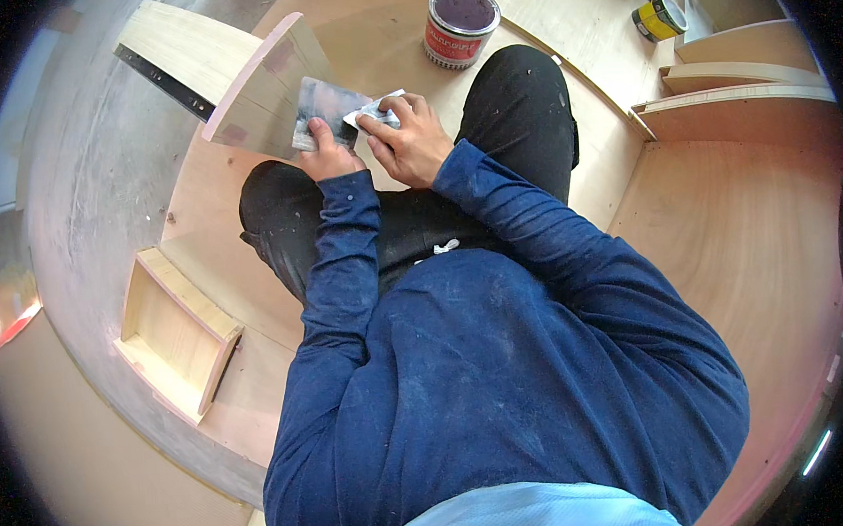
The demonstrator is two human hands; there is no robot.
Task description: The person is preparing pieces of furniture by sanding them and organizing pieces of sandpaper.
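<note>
Drawer: far left, pale wood, curved front edged pink.
Left hand: closed on the plate, your thumb over its near edge, fingers mostly hidden.
Plate: flat, grey, smeared, right of the drawer.
Right hand: your fingers curl, pinching the cloth.
Cloth: white, creased, against the plate's right side.

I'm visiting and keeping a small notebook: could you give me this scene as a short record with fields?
Left hand: holds a grey plate
Right hand: holds a white wad at the plate; paper or cloth unclear
Beyond hands: red can
Left of plate: curved-front drawer
Lower left: second drawer
Upper right: yellow can
</note>
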